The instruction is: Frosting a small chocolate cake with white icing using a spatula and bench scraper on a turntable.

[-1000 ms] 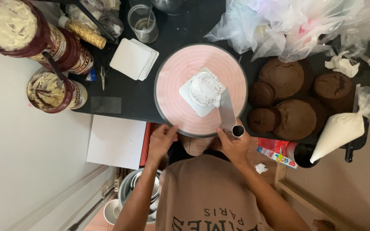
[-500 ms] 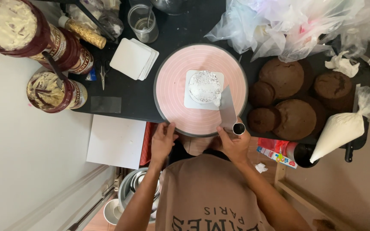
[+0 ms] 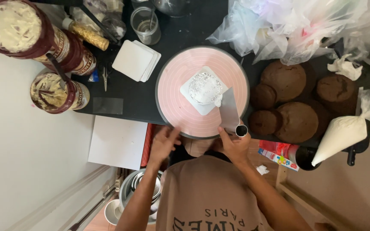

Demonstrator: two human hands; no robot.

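The right hand (image 3: 232,145) grips a scraper (image 3: 229,112) against the little cake (image 3: 205,87) to smooth it (left hand (image 3: 164,143) fingers loose by the pink turntable (image 3: 172,92)).

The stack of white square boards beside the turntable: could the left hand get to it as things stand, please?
Probably yes. The left hand is empty at the near rim of the pink turntable, and the stack of white square boards lies on the dark counter beyond it with nothing lying between.

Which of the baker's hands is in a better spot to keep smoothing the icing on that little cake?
Probably the right hand: it grips the metal scraper, whose blade touches the small white cake. The left hand is empty, by the edge of the pink turntable.
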